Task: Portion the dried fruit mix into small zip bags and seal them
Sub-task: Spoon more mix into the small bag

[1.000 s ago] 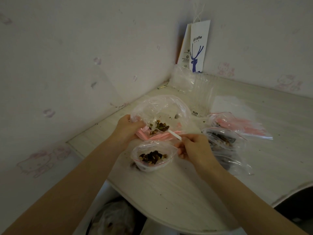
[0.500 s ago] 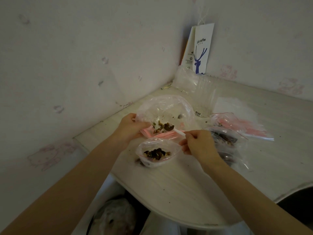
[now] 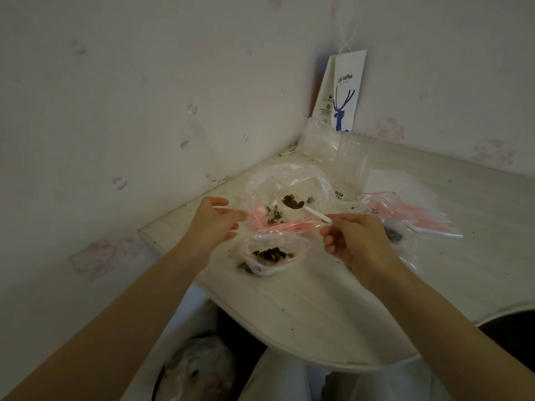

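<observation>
A large clear bag point(image 3: 269, 183) with a pink zip strip lies open on the table, with loose dried fruit point(image 3: 273, 217) inside. My left hand point(image 3: 212, 222) holds its near-left rim. My right hand point(image 3: 357, 241) pinches the handle of a white plastic spoon point(image 3: 314, 212). The spoon's bowl is loaded with dark fruit and is raised inside the big bag's mouth. A small zip bag point(image 3: 275, 251) sits open between my hands, partly filled with dried fruit.
Empty zip bags with pink strips point(image 3: 411, 217) lie to the right, with filled small bags point(image 3: 395, 235) beside my right hand. A white coffee paper bag point(image 3: 346, 91) and clear packaging point(image 3: 324, 140) stand in the corner. A bin point(image 3: 197, 369) sits below the table's curved edge point(image 3: 289, 347).
The spoon has come up from the loose fruit in the big bag with a load on it. My right hand has drawn slightly right; my left hand keeps its hold.
</observation>
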